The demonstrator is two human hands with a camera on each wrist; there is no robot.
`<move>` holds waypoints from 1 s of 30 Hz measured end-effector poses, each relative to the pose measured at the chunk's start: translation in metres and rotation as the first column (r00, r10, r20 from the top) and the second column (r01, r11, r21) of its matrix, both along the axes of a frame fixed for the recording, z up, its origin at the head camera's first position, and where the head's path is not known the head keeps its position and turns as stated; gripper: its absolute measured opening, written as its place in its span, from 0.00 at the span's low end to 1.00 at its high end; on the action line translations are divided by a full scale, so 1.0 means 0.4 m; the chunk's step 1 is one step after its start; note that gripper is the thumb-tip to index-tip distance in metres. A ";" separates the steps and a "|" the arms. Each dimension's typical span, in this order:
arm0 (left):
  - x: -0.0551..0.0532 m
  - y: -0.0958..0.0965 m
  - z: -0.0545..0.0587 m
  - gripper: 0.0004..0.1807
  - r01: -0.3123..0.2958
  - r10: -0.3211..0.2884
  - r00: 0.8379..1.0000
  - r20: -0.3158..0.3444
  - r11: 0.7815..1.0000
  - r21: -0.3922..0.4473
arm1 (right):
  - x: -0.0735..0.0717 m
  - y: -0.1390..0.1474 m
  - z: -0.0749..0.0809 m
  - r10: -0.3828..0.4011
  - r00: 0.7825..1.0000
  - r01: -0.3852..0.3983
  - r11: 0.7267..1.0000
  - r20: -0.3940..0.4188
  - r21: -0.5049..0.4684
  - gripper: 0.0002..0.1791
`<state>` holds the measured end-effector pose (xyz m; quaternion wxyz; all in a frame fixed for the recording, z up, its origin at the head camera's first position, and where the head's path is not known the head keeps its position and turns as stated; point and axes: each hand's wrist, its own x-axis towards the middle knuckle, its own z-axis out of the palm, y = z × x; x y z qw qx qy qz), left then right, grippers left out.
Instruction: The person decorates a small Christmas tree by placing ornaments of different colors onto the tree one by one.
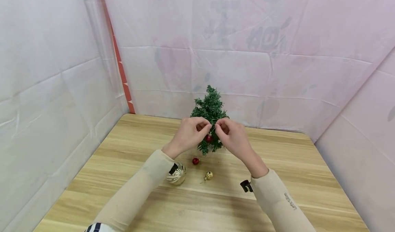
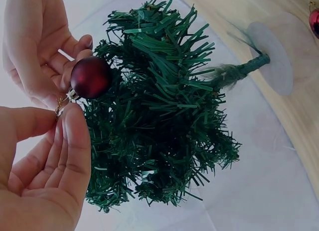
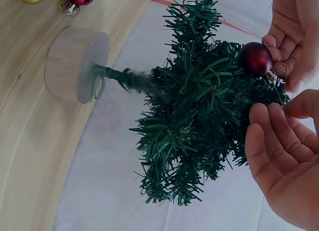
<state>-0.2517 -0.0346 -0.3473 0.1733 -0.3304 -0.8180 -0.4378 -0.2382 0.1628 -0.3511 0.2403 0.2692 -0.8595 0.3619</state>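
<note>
Perhaps the likeliest slip is at the fingertips: the left hand and right hand both pinch the thin gold loop of a red bauble, so a loose hold could drop it. The bauble hangs before the tree, at 6 o'clock from its tip. Bristly branches may snag the loop, and a nudging wrist might topple the tree off its base. Loose balls could roll if a forearm brushes them: red ball at 7 o'clock from the bauble, gold ball at 6, big ball between 7 and 8. Beneath is a pale wood-grain table; creased whitish cloth walls it at 9, 12 and 3, a red strip near 11.
</note>
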 end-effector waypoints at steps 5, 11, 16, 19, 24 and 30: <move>-0.007 0.002 -0.001 0.08 -0.023 0.023 1.000 -0.021 1.000 0.005 | -0.011 -0.007 -0.001 -0.017 1.000 0.017 1.000 -0.003 0.024 0.06; -0.016 0.002 -0.009 0.08 -0.056 0.055 0.996 -0.073 0.998 -0.016 | -0.021 -0.012 -0.007 -0.016 1.000 0.017 0.999 -0.026 0.049 0.06; -0.020 0.003 -0.013 0.07 -0.081 0.080 0.990 -0.117 0.997 -0.004 | -0.025 -0.013 -0.007 -0.021 0.997 0.026 0.996 -0.069 0.080 0.06; -0.023 0.005 -0.015 0.07 -0.094 0.093 0.987 -0.132 0.996 -0.004 | -0.027 -0.013 -0.006 -0.031 0.996 0.040 0.993 -0.085 0.114 0.06; -0.027 0.009 -0.016 0.07 -0.098 0.097 0.984 -0.146 0.995 0.000 | -0.032 -0.013 -0.007 -0.044 0.994 0.057 0.989 -0.096 0.136 0.06; -0.025 0.006 -0.024 0.07 -0.110 0.108 0.985 -0.136 0.994 -0.012 | -0.030 -0.017 -0.014 -0.045 0.995 0.058 0.984 -0.085 0.167 0.07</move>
